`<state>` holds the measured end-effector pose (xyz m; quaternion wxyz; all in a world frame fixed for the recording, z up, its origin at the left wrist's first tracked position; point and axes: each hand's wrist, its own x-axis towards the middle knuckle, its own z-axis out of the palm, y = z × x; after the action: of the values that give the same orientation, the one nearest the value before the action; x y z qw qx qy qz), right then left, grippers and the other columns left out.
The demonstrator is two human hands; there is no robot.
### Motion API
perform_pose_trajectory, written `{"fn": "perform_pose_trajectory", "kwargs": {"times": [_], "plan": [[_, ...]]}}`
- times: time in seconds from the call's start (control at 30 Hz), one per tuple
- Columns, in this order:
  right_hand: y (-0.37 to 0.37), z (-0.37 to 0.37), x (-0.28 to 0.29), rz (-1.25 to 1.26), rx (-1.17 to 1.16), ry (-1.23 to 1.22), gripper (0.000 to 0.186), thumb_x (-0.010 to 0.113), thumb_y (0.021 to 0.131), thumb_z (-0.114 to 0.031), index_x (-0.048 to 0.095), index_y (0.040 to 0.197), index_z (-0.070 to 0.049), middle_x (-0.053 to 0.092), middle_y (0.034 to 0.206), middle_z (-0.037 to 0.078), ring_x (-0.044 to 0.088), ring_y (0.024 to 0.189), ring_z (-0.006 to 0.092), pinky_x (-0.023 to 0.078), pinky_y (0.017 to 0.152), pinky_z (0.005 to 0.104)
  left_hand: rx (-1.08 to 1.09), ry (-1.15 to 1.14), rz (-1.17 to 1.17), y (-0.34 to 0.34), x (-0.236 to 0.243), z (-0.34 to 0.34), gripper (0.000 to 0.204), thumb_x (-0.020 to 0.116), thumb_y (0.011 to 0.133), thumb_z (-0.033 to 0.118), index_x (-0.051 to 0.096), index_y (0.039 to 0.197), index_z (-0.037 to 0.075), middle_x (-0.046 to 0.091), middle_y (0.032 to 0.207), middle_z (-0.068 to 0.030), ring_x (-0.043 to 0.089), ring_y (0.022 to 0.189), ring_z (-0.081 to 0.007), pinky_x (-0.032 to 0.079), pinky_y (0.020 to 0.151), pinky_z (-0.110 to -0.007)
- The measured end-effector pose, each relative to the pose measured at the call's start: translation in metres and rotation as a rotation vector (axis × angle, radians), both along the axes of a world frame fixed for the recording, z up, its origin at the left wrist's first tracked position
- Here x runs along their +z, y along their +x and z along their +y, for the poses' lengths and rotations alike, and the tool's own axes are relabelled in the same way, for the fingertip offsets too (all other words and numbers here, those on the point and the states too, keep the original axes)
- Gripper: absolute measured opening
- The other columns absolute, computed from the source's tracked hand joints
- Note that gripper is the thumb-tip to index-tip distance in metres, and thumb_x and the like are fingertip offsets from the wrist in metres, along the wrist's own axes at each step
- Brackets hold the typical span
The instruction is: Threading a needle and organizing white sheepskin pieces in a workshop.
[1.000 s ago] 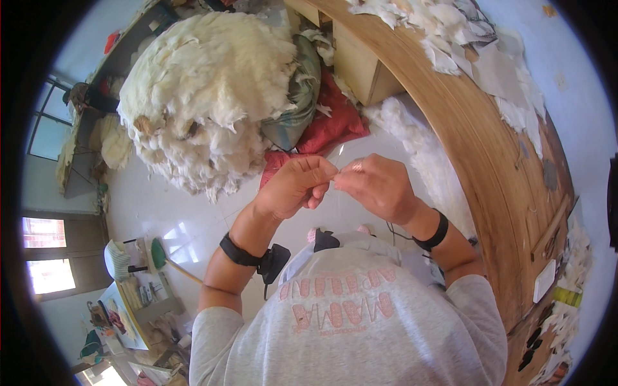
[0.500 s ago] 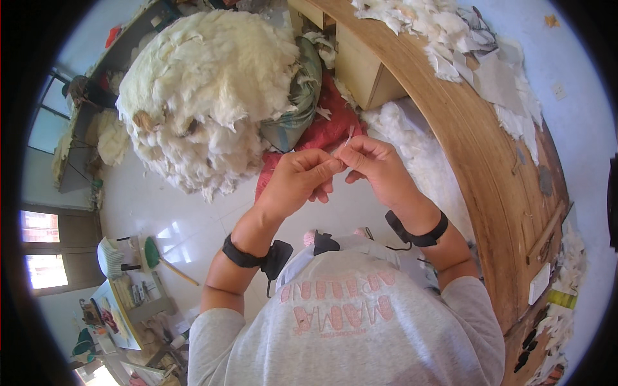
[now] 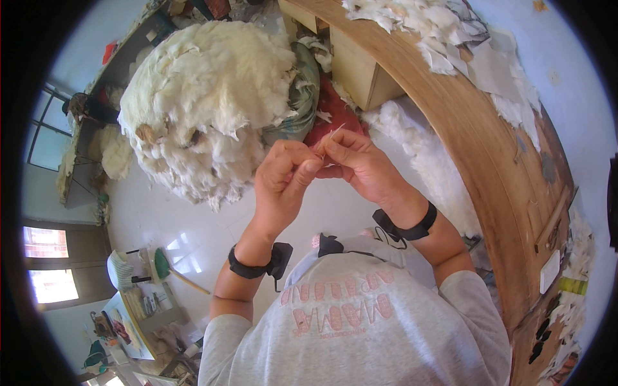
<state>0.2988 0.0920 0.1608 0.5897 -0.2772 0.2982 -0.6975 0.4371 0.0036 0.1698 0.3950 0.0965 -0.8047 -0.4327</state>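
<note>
Thin pale sliver (image 3: pixel 337 130): upper middle of the frame, rising tilted from your right grip; too fine to identify.
Right hand (image 3: pixel 367 164): thumb and forefinger look clamped on the sliver; pinch just hard enough that it cannot roll.
Left hand (image 3: pixel 282 180): fingertips close beside your right ones; I cannot tell whether this grip is together, apart or holding something.
Steadying: brace the 2 hands lightly against each other, so small finger movements stay controlled.
Backdrop: use the red sack (image 3: pixel 335 103), upper middle; the white fluffy heap (image 3: pixel 206 83), upper left, would hide something so pale.
Black straps (image 3: pixel 420 225): 1 on each forearm; turn your wrists gently so they don't knock.
</note>
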Motion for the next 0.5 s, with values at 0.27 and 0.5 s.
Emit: {"fn": "perform_pose_trajectory", "kwargs": {"times": [0.27,0.5], "plan": [[0.003,0.004,-0.002,-0.118,0.076,0.023,0.015,0.054,0.089,-0.022,0.052,0.080,-0.010,0.055,0.079,-0.001,0.056,0.074,0.0094,0.049,0.072,0.0247,-0.432,0.675,0.113,0.000,-0.008,0.001,0.022,0.046,0.093,0.024,0.049,0.079,0.008,0.043,0.081,-0.0006,0.038,0.069,-0.0097,0.034,0.062,-0.023],[0.000,0.006,-0.003,-0.026,0.078,-0.015,0.016,0.052,0.090,-0.023,0.051,0.080,-0.010,0.054,0.078,-0.001,0.056,0.073,0.0099,0.048,0.069,0.0241,-0.582,0.821,0.171,0.000,-0.008,0.002,0.022,0.047,0.092,0.024,0.047,0.078,0.008,0.041,0.081,-0.0007,0.038,0.071,-0.0112,0.037,0.072,-0.026]]}}
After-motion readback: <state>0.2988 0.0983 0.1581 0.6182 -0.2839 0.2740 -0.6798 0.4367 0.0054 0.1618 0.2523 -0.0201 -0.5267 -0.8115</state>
